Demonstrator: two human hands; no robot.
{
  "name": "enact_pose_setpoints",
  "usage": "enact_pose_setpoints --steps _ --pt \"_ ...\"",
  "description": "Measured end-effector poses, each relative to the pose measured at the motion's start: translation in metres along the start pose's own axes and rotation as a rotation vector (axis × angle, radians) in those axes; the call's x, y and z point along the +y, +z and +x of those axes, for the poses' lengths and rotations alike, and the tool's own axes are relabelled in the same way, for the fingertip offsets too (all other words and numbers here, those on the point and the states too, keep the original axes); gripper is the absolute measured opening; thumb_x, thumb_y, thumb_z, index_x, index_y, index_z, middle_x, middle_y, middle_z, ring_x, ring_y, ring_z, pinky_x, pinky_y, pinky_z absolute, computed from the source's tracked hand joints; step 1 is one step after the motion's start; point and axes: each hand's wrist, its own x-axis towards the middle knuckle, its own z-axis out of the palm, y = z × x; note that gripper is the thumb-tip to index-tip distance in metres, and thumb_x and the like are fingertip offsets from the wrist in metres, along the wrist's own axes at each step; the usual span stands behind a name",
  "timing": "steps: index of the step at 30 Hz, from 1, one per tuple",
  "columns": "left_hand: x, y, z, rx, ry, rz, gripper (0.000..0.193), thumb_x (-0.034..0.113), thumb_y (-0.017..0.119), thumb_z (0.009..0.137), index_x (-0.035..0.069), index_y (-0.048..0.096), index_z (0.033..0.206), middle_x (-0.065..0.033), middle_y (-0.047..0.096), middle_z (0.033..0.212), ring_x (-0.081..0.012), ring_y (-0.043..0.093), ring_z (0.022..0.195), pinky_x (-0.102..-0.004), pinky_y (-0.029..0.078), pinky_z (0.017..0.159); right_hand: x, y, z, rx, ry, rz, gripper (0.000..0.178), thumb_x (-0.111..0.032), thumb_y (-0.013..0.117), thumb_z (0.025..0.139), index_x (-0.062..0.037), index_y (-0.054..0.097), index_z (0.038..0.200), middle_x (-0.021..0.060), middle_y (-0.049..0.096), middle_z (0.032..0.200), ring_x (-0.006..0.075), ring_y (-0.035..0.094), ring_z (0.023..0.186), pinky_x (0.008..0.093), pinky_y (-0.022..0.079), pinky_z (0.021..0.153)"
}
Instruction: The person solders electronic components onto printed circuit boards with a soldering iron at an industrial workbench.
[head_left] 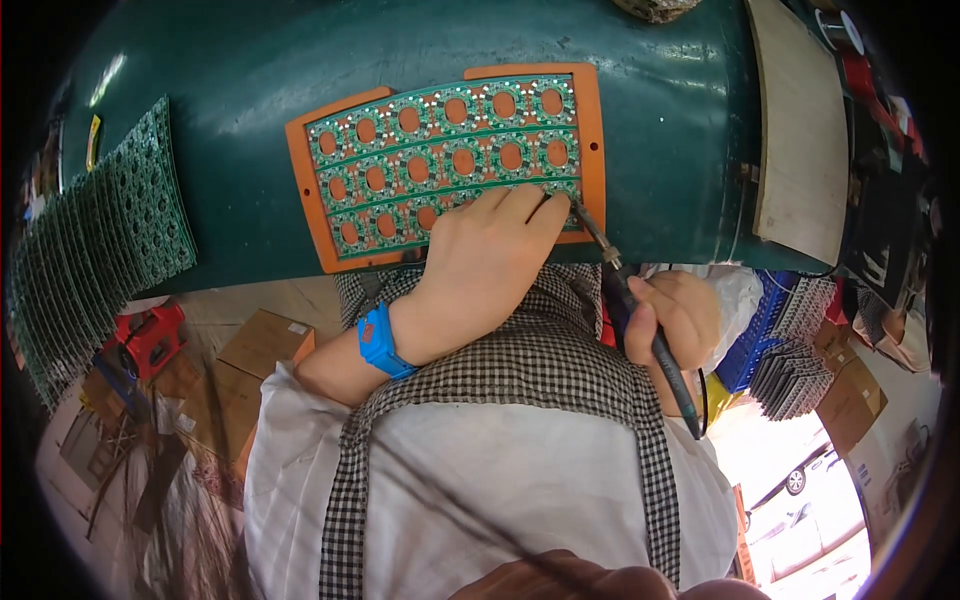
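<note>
A green circuit board panel with rows of round cutouts lies in an orange holder on the dark green table. My left hand, with a blue wristband on the wrist, rests on the panel's near right corner, fingers together and pressing down. Whether it holds solder wire I cannot tell. My right hand grips a black soldering iron. The iron's tip touches the panel's lower right edge, right beside my left fingertips.
A long fanned stack of green panels lies along the table's left side. A pale wooden board sits at the right. Below the table edge are cardboard boxes, a red object, and a blue crate with more boards.
</note>
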Motion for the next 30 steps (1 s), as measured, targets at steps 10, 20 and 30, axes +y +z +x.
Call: enact_pose_setpoints --steps 10,20,30 --pt "-0.008 0.0 -0.018 0.161 -0.05 -0.082 0.013 0.004 0.063 0.077 0.007 0.05 0.08 -0.005 0.052 0.064 -0.0208 0.058 0.059 -0.0331 0.047 0.047 -0.004 0.004 -0.005 0.073 0.136 0.11 0.011 -0.006 0.057 0.075 0.0026 0.062 0.07 0.0116 0.058 0.057 0.0244 0.058 0.048 0.032 0.047 0.047" --pt "-0.009 0.0 -0.019 0.099 -0.025 -0.091 0.013 0.003 0.065 0.079 0.005 0.063 0.092 -0.0076 0.06 0.07 -0.0226 0.059 0.059 -0.0327 0.046 0.051 -0.002 0.009 -0.002 0.018 -0.013 0.096 0.01 -0.006 0.058 0.072 0.0031 0.063 0.071 0.0104 0.057 0.056 0.0236 0.058 0.047 0.0303 0.047 0.045" --pt "-0.017 -0.003 -0.001 0.309 -0.053 -0.072 0.013 0.001 0.067 0.075 0.005 0.062 0.086 -0.0068 0.059 0.073 -0.0219 0.058 0.058 -0.0326 0.045 0.05 0.001 0.01 0.012 0.102 0.246 0.119 0.008 -0.002 0.056 0.075 0.0046 0.06 0.072 0.0134 0.06 0.061 0.0257 0.06 0.05 0.033 0.05 0.05"
